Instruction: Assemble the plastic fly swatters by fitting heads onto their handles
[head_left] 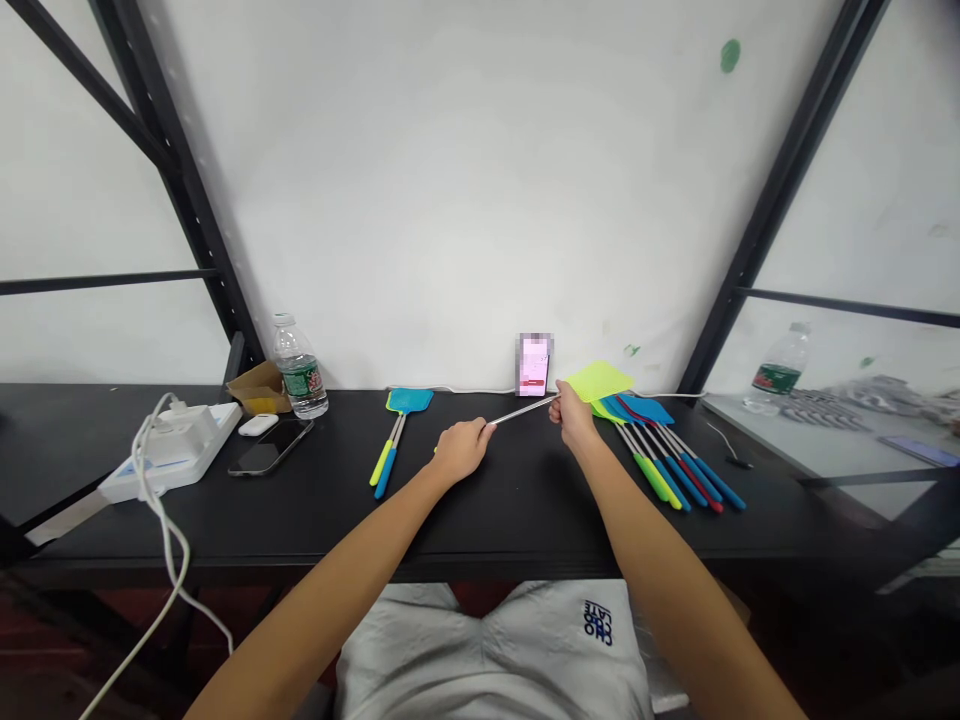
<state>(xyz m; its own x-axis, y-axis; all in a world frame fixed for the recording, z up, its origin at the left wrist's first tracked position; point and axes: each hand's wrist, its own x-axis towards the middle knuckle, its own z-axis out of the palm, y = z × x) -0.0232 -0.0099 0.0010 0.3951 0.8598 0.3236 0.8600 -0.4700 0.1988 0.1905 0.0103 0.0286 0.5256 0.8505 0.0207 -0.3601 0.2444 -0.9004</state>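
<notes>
A yellow-green fly swatter (600,381) with a thin metal rod is held above the black table between both hands. My left hand (462,450) is closed around its handle end, hiding most of the grip. My right hand (571,411) pinches the rod where it meets the flat head. Two more swatters, a blue one (410,400) over a yellow one, lie left of my left hand. Beside my right forearm several swatters (667,455) with green, yellow, blue and red handles lie fanned out, their heads overlapping.
A lit phone (534,364) leans upright against the wall. To the left are a water bottle (301,368), a small cardboard box (260,388), a white case (258,425), a dark phone (271,447) and a power strip (176,455) with cables. Black metal posts (772,190) frame the table.
</notes>
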